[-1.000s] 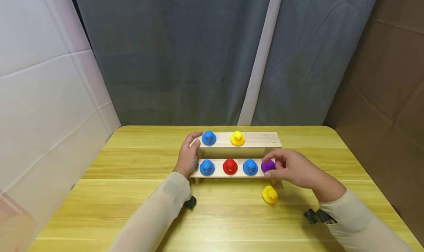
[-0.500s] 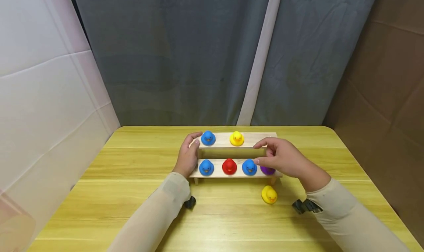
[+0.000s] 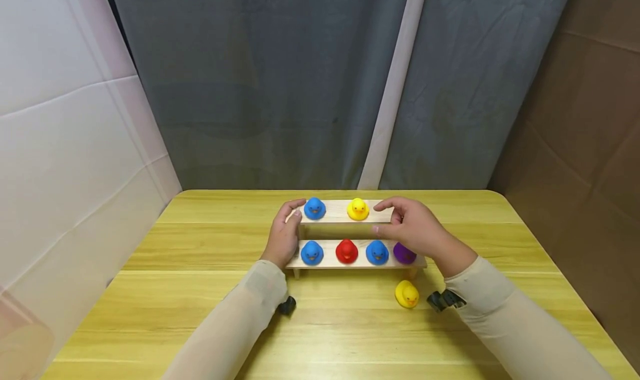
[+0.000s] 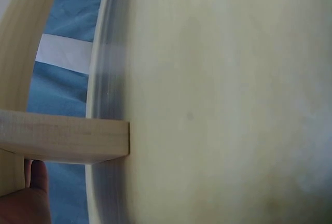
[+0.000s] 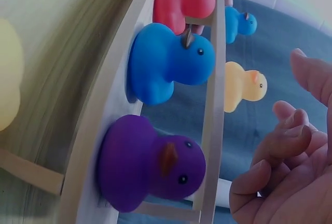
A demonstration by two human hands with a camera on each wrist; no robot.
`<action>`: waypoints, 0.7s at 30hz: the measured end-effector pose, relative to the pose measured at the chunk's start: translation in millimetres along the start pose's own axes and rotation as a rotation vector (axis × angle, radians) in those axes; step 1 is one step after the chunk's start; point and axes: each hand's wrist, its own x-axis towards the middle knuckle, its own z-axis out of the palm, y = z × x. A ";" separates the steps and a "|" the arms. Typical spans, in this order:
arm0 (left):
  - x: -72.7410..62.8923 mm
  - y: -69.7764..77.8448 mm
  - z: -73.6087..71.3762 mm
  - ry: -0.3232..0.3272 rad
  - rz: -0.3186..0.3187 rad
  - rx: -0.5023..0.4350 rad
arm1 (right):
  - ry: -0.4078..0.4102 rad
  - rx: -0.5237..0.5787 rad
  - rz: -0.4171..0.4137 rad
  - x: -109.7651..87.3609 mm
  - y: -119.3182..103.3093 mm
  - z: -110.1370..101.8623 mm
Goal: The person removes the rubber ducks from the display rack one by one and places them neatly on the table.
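Note:
A two-step wooden rack (image 3: 327, 265) bears several rubber ducks. My left hand (image 3: 285, 236) grips the rack's left end, beside a blue duck (image 3: 314, 209) on the upper step. My right hand (image 3: 417, 227) hovers over the right part of the rack, thumb and forefinger apart, holding nothing. Its fingertips are just right of a yellow duck (image 3: 358, 209) on the upper step. Along the lower step sit a blue duck (image 3: 312, 253), a red duck (image 3: 346, 251), another blue duck (image 3: 377, 252) and a purple duck (image 5: 150, 164). The right hand hides the upper step's right end.
Another yellow duck (image 3: 407, 294) lies on the wooden table (image 3: 340, 335), in front of the rack's right end. Behind the table hangs a grey curtain (image 3: 260, 91). A white cloth wall (image 3: 75, 146) stands at left and a brown one (image 3: 580, 135) at right.
My right hand has let go of the purple duck on the lower step, then moved up and left towards the yellow duck on the upper step. The left hand has stayed put.

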 end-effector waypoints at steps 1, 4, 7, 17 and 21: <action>0.1 0.0 0.2 0.001 0.000 0.000 | 0.004 0.000 0.010 1.6 -0.6 0.7; 0.1 -0.2 1.1 0.004 0.004 -0.002 | 0.014 -0.004 0.037 7.2 -1.6 3.2; 0.3 -0.8 1.3 0.007 0.006 -0.004 | 0.022 -0.011 0.051 12.9 -3.3 6.2; 0.8 -2.6 1.4 0.006 -0.006 -0.012 | 0.031 -0.072 0.055 25.9 -10.2 12.2; 1.1 -3.6 2.0 0.007 0.000 -0.020 | 0.025 -0.087 0.073 29.5 -12.9 13.3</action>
